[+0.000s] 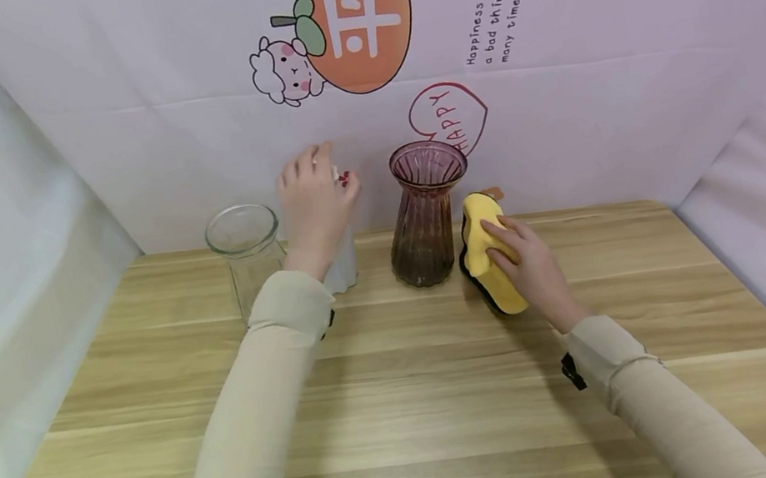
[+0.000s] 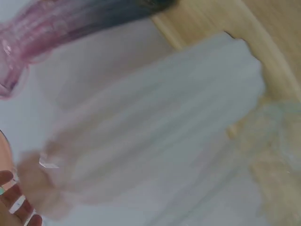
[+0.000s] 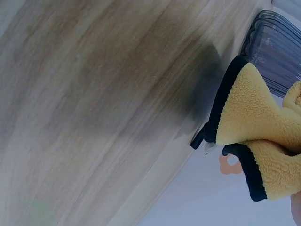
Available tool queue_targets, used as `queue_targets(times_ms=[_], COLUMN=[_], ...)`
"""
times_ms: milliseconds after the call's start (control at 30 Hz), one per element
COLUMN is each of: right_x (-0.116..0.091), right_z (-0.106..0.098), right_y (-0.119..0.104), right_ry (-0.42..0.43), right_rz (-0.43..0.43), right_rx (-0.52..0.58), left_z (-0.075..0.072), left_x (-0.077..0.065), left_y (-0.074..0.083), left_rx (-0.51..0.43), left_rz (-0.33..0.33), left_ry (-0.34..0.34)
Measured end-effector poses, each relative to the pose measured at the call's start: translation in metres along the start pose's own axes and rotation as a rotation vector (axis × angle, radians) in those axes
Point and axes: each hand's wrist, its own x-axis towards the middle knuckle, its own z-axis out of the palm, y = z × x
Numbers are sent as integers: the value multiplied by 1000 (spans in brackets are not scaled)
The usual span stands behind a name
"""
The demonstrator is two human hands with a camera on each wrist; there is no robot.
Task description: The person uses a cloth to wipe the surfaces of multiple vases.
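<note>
My left hand (image 1: 317,208) is raised over a white fluted vase (image 1: 342,267), hiding most of its upper part in the head view. In the left wrist view that vase (image 2: 164,117) is blurred, and spread fingertips (image 2: 14,200) show beside its rim, not wrapped round it. My right hand (image 1: 535,273) grips a folded yellow cloth (image 1: 485,235) with dark edging. The right wrist view shows the cloth's fuzzy surface (image 3: 249,106) and black border, with most of the hand cut off.
A purple-to-brown ribbed glass vase (image 1: 422,232) stands upright between the hands. Left of the white vase is a clear glass vase (image 1: 244,241), partly behind the left forearm. A printed white cloth (image 1: 198,134) hangs behind the wooden table (image 1: 416,436).
</note>
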Motion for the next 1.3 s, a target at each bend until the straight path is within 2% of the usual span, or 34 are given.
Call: queue_targets(times_ms=[200,533,700,933,1300], right_x=[0,-2,-2,-4,-8], right_z=[1,5,6,8,10], right_y=[-2,-7,-10,-14,-18], right_ry=[3,49,57,118,174], right_rz=[-7,-63,-73,-126,-192], right_rx=[2,13,20,24,50], left_z=[0,-1,-2,-4,-6], left_x=[-1,-1,0,1,-2], left_y=[-23,-36,-37,-38,-34], left_rx=[49,85,85,102,105], left_rz=[-91,-124,-124,-114,-65], left_ry=[-63,-185,-220,-243,-302])
